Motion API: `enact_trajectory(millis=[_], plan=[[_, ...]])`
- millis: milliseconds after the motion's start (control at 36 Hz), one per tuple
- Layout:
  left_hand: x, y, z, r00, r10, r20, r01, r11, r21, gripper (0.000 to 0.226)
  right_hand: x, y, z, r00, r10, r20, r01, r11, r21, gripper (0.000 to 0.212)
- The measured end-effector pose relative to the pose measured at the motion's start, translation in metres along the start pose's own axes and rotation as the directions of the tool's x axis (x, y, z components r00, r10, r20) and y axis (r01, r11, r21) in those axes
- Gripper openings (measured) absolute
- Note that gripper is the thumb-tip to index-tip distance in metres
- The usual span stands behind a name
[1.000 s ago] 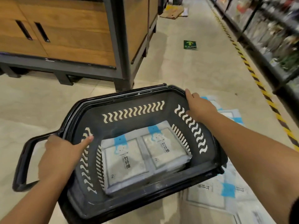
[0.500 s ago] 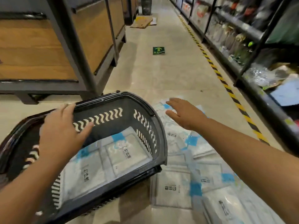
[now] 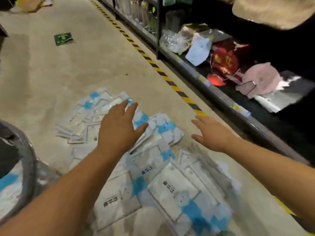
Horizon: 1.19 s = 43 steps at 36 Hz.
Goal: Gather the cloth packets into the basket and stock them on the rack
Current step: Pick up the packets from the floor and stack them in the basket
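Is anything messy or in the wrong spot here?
The cloth packets lie scattered in an overlapping heap on the floor, not on the rack. The left hand and right hand reach toward them, holding nothing.

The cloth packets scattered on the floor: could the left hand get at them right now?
Probably yes. The left hand is spread open right above the cloth packets, with nothing visible between them. Contact cannot be told.

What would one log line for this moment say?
left hand: open, over packets | right hand: open, empty | packets: strewn on floor | basket: at left edge
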<state>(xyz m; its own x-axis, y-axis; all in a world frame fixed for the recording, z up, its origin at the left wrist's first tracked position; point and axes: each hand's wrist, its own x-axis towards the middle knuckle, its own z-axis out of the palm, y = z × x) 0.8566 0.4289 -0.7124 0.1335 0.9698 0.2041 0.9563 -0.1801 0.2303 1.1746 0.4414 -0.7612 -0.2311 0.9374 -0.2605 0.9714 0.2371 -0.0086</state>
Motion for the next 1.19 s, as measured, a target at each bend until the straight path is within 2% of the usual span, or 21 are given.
enact_trajectory(millis=[83,194,361,472,556,639,694,778,833,889,1000,1083,1139,1194], plan=[[-0.017,0.015,0.047,0.987,0.010,0.158,-0.014,1.000,0.027,0.080,-0.022,0.017,0.044,0.998,0.031,0.061,-0.033,0.999,0.037,0.074],[-0.046,0.022,0.110,0.936,0.132,0.327,-0.166,0.983,0.079,0.075,-0.050,0.032,0.106,0.988,0.054,0.148,-0.067,0.994,0.085,0.073],[-0.068,0.025,0.160,0.816,0.155,0.557,-0.281,0.948,0.148,0.079,-0.079,0.039,0.170,0.964,0.059,0.260,-0.101,0.984,0.149,0.073],[-0.071,0.036,0.183,0.727,0.191,0.660,-0.349,0.930,0.114,0.083,-0.095,0.041,0.199,0.952,0.023,0.306,-0.077,0.983,0.166,0.076],[-0.076,0.049,0.199,0.662,0.257,0.704,-0.420,0.905,0.065,0.089,-0.105,0.037,0.209,0.947,0.043,0.317,-0.112,0.973,0.202,0.081],[-0.078,0.065,0.216,0.622,0.312,0.718,-0.449,0.894,0.000,0.096,-0.118,0.032,0.220,0.974,0.023,0.226,-0.092,0.950,0.299,0.069],[-0.080,0.074,0.228,0.604,0.340,0.721,-0.469,0.883,-0.023,0.102,-0.127,0.033,0.229,0.987,0.005,0.159,-0.057,0.942,0.329,0.077],[-0.079,0.085,0.241,0.560,0.360,0.746,-0.537,0.843,-0.003,0.103,-0.135,0.030,0.232,0.956,0.031,0.291,-0.111,0.959,0.262,0.109],[-0.073,0.088,0.245,0.568,0.374,0.734,-0.567,0.823,0.019,0.099,-0.134,0.026,0.235,0.952,0.051,0.301,-0.106,0.980,0.169,0.125],[-0.065,0.085,0.245,0.603,0.379,0.702,-0.558,0.829,0.031,0.091,-0.132,0.020,0.238,0.949,0.085,0.303,-0.127,0.984,0.123,0.138],[-0.055,0.073,0.236,0.749,0.348,0.564,-0.435,0.900,0.022,0.050,-0.123,0.003,0.238,0.924,0.218,0.314,-0.257,0.962,0.088,0.143],[-0.056,0.063,0.222,0.828,0.319,0.460,-0.352,0.936,-0.016,0.044,-0.110,0.001,0.233,0.914,0.248,0.322,-0.302,0.944,0.131,0.134],[-0.060,0.056,0.215,0.875,0.275,0.399,-0.262,0.961,-0.087,0.046,-0.101,0.009,0.228,0.930,0.233,0.283,-0.286,0.944,0.166,0.118],[-0.063,0.050,0.208,0.898,0.193,0.396,-0.163,0.981,-0.109,0.045,-0.091,0.020,0.221,0.938,0.268,0.221,-0.304,0.941,0.148,0.096]])
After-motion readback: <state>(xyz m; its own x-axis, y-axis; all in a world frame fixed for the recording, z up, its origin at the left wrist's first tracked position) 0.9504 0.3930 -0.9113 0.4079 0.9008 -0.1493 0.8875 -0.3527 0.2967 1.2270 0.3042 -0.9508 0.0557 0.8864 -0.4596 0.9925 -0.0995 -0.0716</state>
